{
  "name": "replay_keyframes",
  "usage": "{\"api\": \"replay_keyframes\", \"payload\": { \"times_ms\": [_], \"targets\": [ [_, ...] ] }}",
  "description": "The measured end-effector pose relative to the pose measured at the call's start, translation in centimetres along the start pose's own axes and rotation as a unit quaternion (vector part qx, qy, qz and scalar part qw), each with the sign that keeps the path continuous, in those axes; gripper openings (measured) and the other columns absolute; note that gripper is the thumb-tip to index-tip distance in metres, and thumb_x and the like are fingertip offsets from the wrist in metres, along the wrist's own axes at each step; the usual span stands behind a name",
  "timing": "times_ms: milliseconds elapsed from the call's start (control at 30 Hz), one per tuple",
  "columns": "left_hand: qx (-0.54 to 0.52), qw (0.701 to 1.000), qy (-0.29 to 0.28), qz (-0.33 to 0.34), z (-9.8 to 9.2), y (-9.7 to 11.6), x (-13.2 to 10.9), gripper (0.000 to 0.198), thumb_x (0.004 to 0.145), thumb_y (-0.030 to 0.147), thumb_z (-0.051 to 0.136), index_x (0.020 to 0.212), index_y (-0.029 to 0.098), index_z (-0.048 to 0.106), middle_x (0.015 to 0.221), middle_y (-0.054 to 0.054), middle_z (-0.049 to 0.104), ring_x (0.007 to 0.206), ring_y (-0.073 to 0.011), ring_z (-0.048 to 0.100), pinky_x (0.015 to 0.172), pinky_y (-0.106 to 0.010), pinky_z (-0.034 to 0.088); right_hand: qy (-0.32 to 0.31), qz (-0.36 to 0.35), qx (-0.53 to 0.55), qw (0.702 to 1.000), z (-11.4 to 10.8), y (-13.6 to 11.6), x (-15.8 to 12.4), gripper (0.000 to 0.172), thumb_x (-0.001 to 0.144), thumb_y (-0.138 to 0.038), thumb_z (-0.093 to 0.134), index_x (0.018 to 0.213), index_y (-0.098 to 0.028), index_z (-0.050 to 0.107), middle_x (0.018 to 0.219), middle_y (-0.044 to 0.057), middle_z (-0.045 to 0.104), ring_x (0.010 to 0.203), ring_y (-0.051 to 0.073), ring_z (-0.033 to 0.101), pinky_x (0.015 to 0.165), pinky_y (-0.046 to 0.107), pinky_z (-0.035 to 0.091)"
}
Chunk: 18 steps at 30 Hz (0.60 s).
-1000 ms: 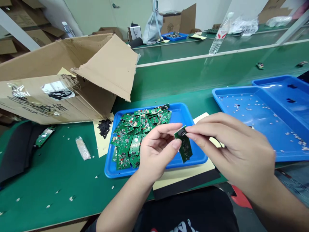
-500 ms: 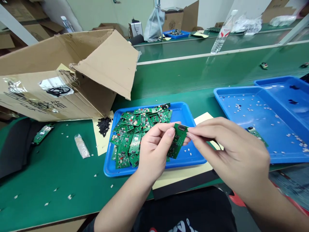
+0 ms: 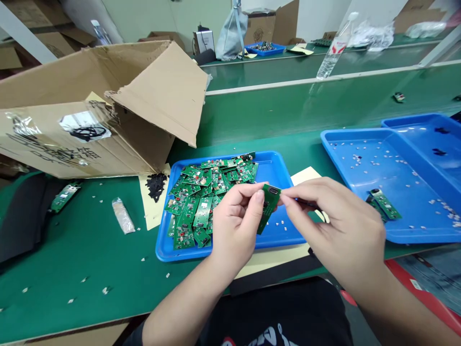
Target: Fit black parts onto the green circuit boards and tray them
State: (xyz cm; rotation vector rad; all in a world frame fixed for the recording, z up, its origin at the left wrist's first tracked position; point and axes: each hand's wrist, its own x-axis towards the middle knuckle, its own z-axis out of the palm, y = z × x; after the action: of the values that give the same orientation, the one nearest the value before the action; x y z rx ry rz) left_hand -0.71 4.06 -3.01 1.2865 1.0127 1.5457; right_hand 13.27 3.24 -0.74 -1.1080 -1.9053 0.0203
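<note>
A green circuit board [image 3: 268, 207] with a black-rimmed oval connector is held up over the front of a blue tray [image 3: 275, 166]. My left hand [image 3: 239, 221] pinches its left edge between thumb and fingers. At the board's upper right edge, the thumb and forefinger of my right hand [image 3: 334, 221] are pressed together. A thin dark thing [image 3: 306, 204] runs beneath those fingers; its kind and its tip are hidden. Many similar circuit boards [image 3: 203, 192] lie in a loose pile at the tray's left.
A big open cardboard box [image 3: 118, 154] stands back left. Black strips [image 3: 156, 186] lie on yellow paper [image 3: 151, 216] beside a small clear bag [image 3: 123, 216]. At right, another blue tray [image 3: 374, 168] holds small white bits and circuit boards [image 3: 385, 204]. A bottle [image 3: 333, 53] stands behind.
The circuit board has turned, so its face looks narrower. My right hand has shifted slightly left and uncovered more of the boards in the right tray. The view has moved a little.
</note>
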Motion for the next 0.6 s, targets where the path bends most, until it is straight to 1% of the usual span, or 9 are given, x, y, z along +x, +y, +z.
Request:
{"api": "replay_keyframes", "payload": {
  "times_ms": [100, 200, 267, 333, 400, 467, 533, 600],
  "targets": [
    [-0.030, 0.998, -0.046, -0.040, -0.3, 0.3, 0.2, 0.013, 0.087, 0.030, 0.066, 0.087, 0.018, 0.069, 0.078, -0.003, 0.074, 0.062, -0.0135, 0.071, 0.063, -0.024, 0.061, 0.002, -0.025, -0.017, 1.000, -0.4, 0.7, 0.2, 0.016, 0.085, -0.005, 0.060, 0.091, -0.019, 0.065, 0.078, 0.004, 0.067, 0.067, 0.013, 0.063, 0.059, 0.026, 0.052],
    [-0.050, 0.986, -0.121, -0.104, -1.3, 0.8, 0.9, 0.011, 0.086, 0.029, 0.066, 0.087, 0.018, 0.068, 0.073, -0.002, 0.073, 0.059, -0.0141, 0.072, 0.060, -0.023, 0.061, -0.018, -0.090, -0.032, 0.995, -1.0, 1.3, 0.3, 0.017, 0.086, -0.005, 0.060, 0.093, -0.020, 0.066, 0.080, 0.005, 0.067, 0.071, 0.014, 0.064, 0.061, 0.028, 0.053],
    [-0.056, 0.972, -0.175, -0.145, -2.0, 1.3, 1.4, 0.009, 0.085, 0.027, 0.068, 0.085, 0.018, 0.068, 0.070, -0.001, 0.072, 0.058, -0.0144, 0.072, 0.056, -0.022, 0.059, -0.052, -0.121, -0.030, 0.991, -1.4, 1.7, 0.3, 0.020, 0.087, -0.005, 0.058, 0.097, -0.021, 0.066, 0.085, 0.005, 0.067, 0.074, 0.015, 0.064, 0.063, 0.028, 0.053],
    [-0.051, 0.957, -0.221, -0.179, -2.6, 1.7, 1.8, 0.010, 0.084, 0.026, 0.069, 0.081, 0.017, 0.069, 0.068, -0.002, 0.071, 0.056, -0.0150, 0.071, 0.053, -0.022, 0.058, -0.093, -0.132, -0.022, 0.987, -1.9, 2.0, 0.4, 0.025, 0.089, -0.007, 0.056, 0.107, -0.023, 0.065, 0.088, 0.004, 0.067, 0.074, 0.013, 0.063, 0.062, 0.027, 0.052],
    [-0.042, 0.945, -0.258, -0.197, -2.9, 2.1, 2.0, 0.012, 0.084, 0.027, 0.068, 0.078, 0.017, 0.070, 0.065, -0.002, 0.070, 0.056, -0.0157, 0.071, 0.053, -0.023, 0.057, -0.141, -0.136, -0.002, 0.981, -2.2, 2.3, 0.5, 0.031, 0.092, -0.009, 0.054, 0.117, -0.025, 0.062, 0.088, 0.002, 0.066, 0.072, 0.012, 0.060, 0.060, 0.025, 0.051],
    [-0.039, 0.934, -0.283, -0.214, -3.2, 2.1, 2.0, 0.013, 0.085, 0.028, 0.067, 0.079, 0.017, 0.071, 0.064, -0.002, 0.071, 0.058, -0.0164, 0.072, 0.054, -0.023, 0.058, -0.181, -0.136, 0.039, 0.973, -2.4, 2.5, 0.6, 0.031, 0.094, -0.010, 0.050, 0.118, -0.026, 0.062, 0.087, 0.002, 0.064, 0.070, 0.010, 0.058, 0.057, 0.023, 0.049],
    [-0.060, 0.926, -0.286, -0.237, -3.4, 2.0, 1.9, 0.015, 0.085, 0.031, 0.068, 0.093, 0.018, 0.073, 0.069, -0.003, 0.074, 0.059, -0.0175, 0.073, 0.055, -0.025, 0.059, -0.209, -0.127, 0.089, 0.966, -2.4, 2.8, 0.7, 0.026, 0.095, -0.011, 0.048, 0.111, -0.024, 0.065, 0.087, 0.002, 0.063, 0.071, 0.009, 0.059, 0.058, 0.022, 0.049],
    [-0.111, 0.913, -0.286, -0.270, -3.7, 1.7, 2.1, 0.033, 0.086, 0.037, 0.067, 0.115, 0.021, 0.068, 0.076, -0.005, 0.077, 0.061, -0.0185, 0.074, 0.056, -0.026, 0.060, -0.217, -0.116, 0.128, 0.961, -2.3, 3.1, 0.7, 0.021, 0.095, -0.013, 0.049, 0.106, -0.021, 0.066, 0.088, 0.003, 0.064, 0.072, 0.009, 0.061, 0.060, 0.021, 0.051]
  ]
}}
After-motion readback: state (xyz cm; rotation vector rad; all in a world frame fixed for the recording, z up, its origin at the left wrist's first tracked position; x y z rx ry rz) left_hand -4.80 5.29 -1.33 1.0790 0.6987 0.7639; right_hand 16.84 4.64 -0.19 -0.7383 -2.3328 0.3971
